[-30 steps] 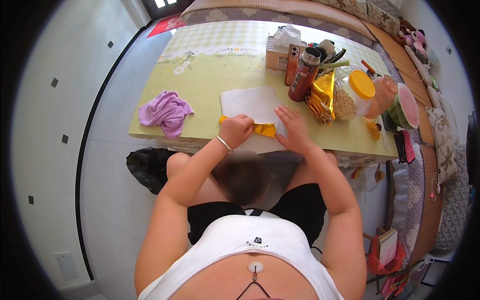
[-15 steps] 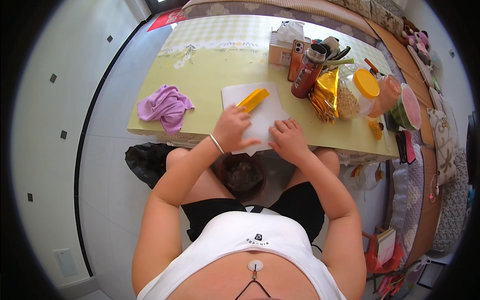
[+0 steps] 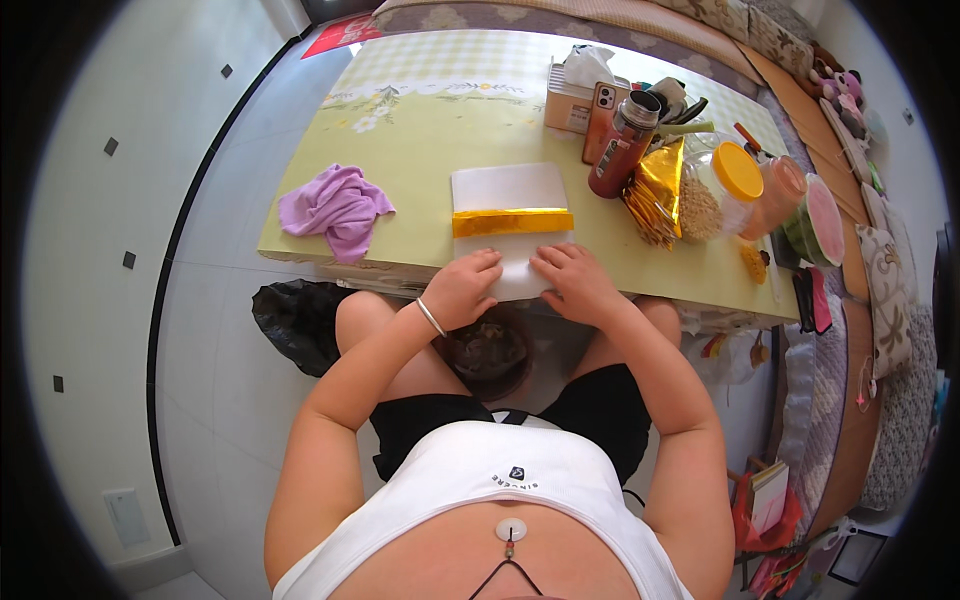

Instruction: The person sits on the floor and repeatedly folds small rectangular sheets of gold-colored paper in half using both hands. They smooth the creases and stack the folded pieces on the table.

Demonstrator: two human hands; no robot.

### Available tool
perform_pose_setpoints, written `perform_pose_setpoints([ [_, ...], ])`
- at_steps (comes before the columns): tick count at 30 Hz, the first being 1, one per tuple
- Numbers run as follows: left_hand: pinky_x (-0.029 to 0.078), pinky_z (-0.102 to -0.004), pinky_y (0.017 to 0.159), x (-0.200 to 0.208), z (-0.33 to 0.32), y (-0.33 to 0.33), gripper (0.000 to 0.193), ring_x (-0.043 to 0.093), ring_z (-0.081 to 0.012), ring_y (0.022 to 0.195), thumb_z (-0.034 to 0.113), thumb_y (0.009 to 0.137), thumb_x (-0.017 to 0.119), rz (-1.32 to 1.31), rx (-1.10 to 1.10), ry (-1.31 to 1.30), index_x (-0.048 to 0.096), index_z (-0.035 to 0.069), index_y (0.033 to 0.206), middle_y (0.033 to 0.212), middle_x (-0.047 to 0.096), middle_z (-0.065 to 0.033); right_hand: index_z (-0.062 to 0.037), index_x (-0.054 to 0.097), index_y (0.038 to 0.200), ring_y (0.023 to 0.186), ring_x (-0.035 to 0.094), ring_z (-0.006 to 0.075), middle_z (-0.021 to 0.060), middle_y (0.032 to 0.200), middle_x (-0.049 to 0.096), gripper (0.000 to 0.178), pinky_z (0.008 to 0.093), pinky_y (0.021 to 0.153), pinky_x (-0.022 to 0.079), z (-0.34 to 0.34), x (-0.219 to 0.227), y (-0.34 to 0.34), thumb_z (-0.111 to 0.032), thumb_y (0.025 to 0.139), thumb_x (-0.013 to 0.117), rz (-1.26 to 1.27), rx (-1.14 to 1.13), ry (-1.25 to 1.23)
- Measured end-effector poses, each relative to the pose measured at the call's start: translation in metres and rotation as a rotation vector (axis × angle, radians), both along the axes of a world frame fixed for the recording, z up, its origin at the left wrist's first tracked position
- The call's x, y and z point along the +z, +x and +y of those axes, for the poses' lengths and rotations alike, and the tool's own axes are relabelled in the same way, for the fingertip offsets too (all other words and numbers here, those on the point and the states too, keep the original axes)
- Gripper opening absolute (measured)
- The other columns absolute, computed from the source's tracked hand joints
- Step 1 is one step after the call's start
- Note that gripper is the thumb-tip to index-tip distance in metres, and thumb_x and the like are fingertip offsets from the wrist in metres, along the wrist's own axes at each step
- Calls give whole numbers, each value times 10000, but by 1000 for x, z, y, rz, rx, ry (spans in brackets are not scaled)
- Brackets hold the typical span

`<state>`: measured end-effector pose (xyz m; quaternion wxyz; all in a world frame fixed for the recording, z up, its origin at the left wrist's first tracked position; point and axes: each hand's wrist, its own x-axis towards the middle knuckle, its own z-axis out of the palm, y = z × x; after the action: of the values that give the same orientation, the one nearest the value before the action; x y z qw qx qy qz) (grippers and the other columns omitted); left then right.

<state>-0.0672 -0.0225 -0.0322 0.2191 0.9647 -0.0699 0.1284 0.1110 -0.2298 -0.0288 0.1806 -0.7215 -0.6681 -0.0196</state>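
A white sheet of paper point(image 3: 508, 183) lies on the table, its near edge reaching the table's front edge. Across its middle stretches a shiny gold foil strip point(image 3: 513, 221), roughly level from side to side. My left hand point(image 3: 470, 285) is at the paper's near left part, fingers on top and thumb by the edge. Opposite it, my right hand point(image 3: 577, 282) has the near right part in the same way. Both hands are closed on the paper, just below the strip; the paper's underside is hidden.
A crumpled purple cloth point(image 3: 338, 210) lies at the left. On the right stand a red-brown thermos point(image 3: 620, 150), a phone point(image 3: 600, 118), gold foil packaging point(image 3: 660, 180), a yellow-lidded jar point(image 3: 708, 195) and a tissue box point(image 3: 568, 105). Between my legs sits a bin point(image 3: 487, 355).
The gold strip went from slanted near my left hand to flat across the paper. The paper now lies straighter. My left hand moved back toward the near edge, beside the right.
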Motion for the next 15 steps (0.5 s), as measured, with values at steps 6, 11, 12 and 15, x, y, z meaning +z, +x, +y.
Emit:
perform_pose_setpoints([
  [6,477,-455,1059,-6,14,-4,564,577,-395,1249,191,756,839,-67,6,-100,630,-7,1242,1308,624,-213,-70,625,1203,1214,579,329,118,1300,624,419,453,1015,475,3,1,0,-138,799,712,61,-18,31],
  [11,464,-467,1047,5,0,3,643,575,-406,1215,322,698,867,-105,87,-13,633,-23,1188,1310,604,-241,-75,666,1147,1219,585,332,124,1297,640,367,448,1013,488,6,1,5,-80,781,700,40,-40,30],
  [12,457,-472,1053,5,-3,3,654,570,-412,1218,330,690,871,-121,112,31,634,-22,1187,1314,599,-249,-69,674,1138,1218,588,333,126,1295,646,354,446,1014,490,6,8,6,-83,786,707,65,-38,35],
  [15,435,-488,1075,5,-8,5,653,549,-434,1242,331,693,870,-84,163,81,635,-9,1197,1326,585,-269,-47,702,1097,1206,601,338,140,1285,665,290,433,1012,496,8,10,16,-109,815,731,264,23,30],
])
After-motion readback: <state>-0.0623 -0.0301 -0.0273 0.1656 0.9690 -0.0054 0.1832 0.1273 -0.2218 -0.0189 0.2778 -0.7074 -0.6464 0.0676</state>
